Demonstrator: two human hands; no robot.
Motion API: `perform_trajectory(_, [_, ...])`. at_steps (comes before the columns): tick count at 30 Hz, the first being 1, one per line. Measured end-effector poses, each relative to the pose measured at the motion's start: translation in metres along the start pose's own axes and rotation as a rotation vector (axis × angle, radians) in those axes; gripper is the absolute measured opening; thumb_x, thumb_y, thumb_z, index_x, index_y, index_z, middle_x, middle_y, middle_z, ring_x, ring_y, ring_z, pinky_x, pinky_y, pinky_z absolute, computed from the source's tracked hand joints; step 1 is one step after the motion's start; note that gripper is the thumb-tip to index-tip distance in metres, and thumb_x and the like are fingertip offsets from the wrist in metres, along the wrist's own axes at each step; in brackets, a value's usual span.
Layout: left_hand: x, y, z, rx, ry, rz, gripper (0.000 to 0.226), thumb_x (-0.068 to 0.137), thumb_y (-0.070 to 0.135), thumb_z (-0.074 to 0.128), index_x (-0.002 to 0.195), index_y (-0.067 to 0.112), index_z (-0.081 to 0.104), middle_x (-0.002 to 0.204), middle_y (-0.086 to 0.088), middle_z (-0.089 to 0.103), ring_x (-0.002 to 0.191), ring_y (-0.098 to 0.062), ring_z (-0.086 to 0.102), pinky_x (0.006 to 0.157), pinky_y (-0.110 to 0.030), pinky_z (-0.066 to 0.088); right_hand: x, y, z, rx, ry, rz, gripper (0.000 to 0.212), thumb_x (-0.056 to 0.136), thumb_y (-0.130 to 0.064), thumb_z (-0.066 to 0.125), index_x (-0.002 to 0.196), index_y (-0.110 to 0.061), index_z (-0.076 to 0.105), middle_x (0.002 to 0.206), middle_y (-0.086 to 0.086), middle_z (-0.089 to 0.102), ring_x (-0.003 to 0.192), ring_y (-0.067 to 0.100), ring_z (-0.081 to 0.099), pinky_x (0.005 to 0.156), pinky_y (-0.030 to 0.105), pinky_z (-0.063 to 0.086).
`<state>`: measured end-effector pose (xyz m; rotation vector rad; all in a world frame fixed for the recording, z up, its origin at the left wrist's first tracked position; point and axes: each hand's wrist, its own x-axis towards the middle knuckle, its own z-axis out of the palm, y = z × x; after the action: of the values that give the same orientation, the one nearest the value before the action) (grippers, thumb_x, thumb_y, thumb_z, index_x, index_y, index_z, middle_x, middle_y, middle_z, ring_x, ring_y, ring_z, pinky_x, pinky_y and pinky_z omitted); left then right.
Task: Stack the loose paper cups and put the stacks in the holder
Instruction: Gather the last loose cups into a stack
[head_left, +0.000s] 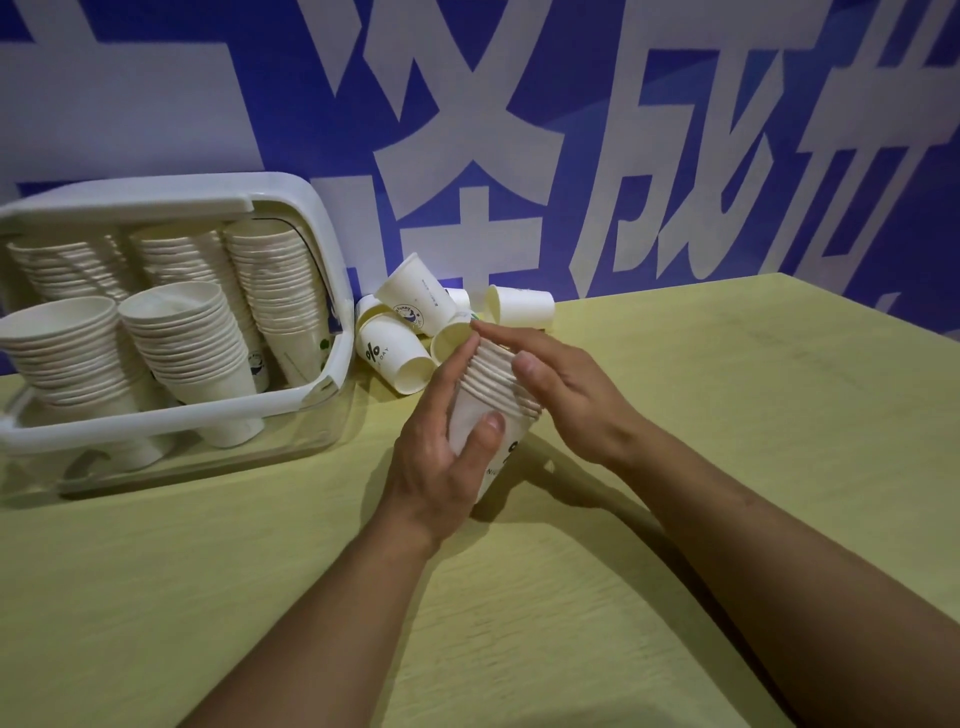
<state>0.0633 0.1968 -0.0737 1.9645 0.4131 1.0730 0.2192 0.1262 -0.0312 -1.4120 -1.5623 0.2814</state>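
A short stack (493, 395) of nested paper cups is held tilted above the bench (727, 415), near its middle, rims pointing away toward the wall. The left hand (441, 441) grips it from the left and below, thumb across the bottom cup's white side, fingers curled round the far side up to the rims. The right hand (561, 384) lies over the rims from the right with fingers straight and together, the fingertips reaching the mouth of the stack; its thumb rests against the ridged rims.

Just beyond the stack lies a small heap of loose cups (415, 322), on their sides and pointing different ways, some with printed marks. One cup (522, 306) lies at the right edge of the heap, mouth toward the left.

Left of the heap, touching or nearly touching it, stands the holder (171, 410), a white-framed box with clear lower walls, its lid (130, 200) raised at the back. Inside are five tall stacks: three in the rear row, leaning back, and two in the front row, standing with mouths up. The front left stack (62, 353) and front right stack (187, 338) rise above the holder's front rail.

Behind the bench is a blue wall (571, 104) with large white characters.
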Motion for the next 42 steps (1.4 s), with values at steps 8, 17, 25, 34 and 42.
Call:
perform_trajectory(8, [0.01, -0.002, -0.008, -0.179, 0.336, -0.18, 0.056, 0.075, 0.062, 0.053, 0.127, 0.073, 0.037, 0.128, 0.02, 0.062, 0.106, -0.012, 0.067, 0.091, -0.055, 0.056, 0.049, 0.036, -0.016, -0.454, 0.265, 0.213, 0.047, 0.095, -0.026, 0.064, 0.141, -0.029, 0.051, 0.144, -0.005, 0.049, 0.126, 0.015, 0.047, 0.109, 0.039, 0.043])
perform_trajectory(17, [0.014, -0.008, -0.006, -0.166, 0.394, -0.237, 0.051, 0.074, 0.063, 0.051, 0.119, 0.081, 0.036, 0.12, 0.033, 0.062, 0.1, -0.001, 0.067, 0.09, -0.047, 0.058, 0.122, 0.09, -0.028, -0.918, -0.2, 0.363, 0.101, 0.082, -0.047, 0.076, 0.156, -0.039, 0.008, 0.164, 0.0, 0.019, 0.152, 0.034, -0.001, 0.115, 0.067, 0.006])
perform_trajectory(25, [0.013, -0.008, -0.004, -0.163, 0.356, -0.23, 0.057, 0.074, 0.065, 0.051, 0.13, 0.072, 0.038, 0.124, 0.019, 0.063, 0.096, -0.004, 0.068, 0.085, -0.048, 0.06, 0.108, 0.082, -0.046, -0.956, -0.238, 0.296, 0.084, 0.075, -0.045, 0.082, 0.144, -0.035, 0.036, 0.136, 0.009, 0.042, 0.124, 0.033, 0.045, 0.103, 0.047, 0.043])
perform_trajectory(34, [0.01, -0.007, -0.003, -0.125, 0.318, -0.189, 0.07, 0.075, 0.064, 0.05, 0.143, 0.055, 0.039, 0.127, 0.02, 0.06, 0.107, 0.0, 0.063, 0.091, -0.039, 0.055, 0.053, 0.049, -0.053, -0.665, 0.015, 0.269, 0.086, 0.075, -0.049, 0.081, 0.145, -0.034, 0.032, 0.142, 0.004, 0.048, 0.119, 0.024, 0.051, 0.097, 0.041, 0.049])
perform_trajectory(42, [0.003, -0.004, -0.001, 0.025, 0.145, -0.024, 0.06, 0.084, 0.062, 0.048, 0.141, 0.066, 0.031, 0.143, 0.021, 0.052, 0.125, -0.007, 0.056, 0.1, -0.046, 0.053, 0.011, -0.001, -0.023, 0.056, 0.5, 0.113, 0.068, 0.088, -0.035, 0.07, 0.144, -0.042, 0.031, 0.127, -0.005, 0.047, 0.1, 0.009, 0.06, 0.066, 0.012, 0.054])
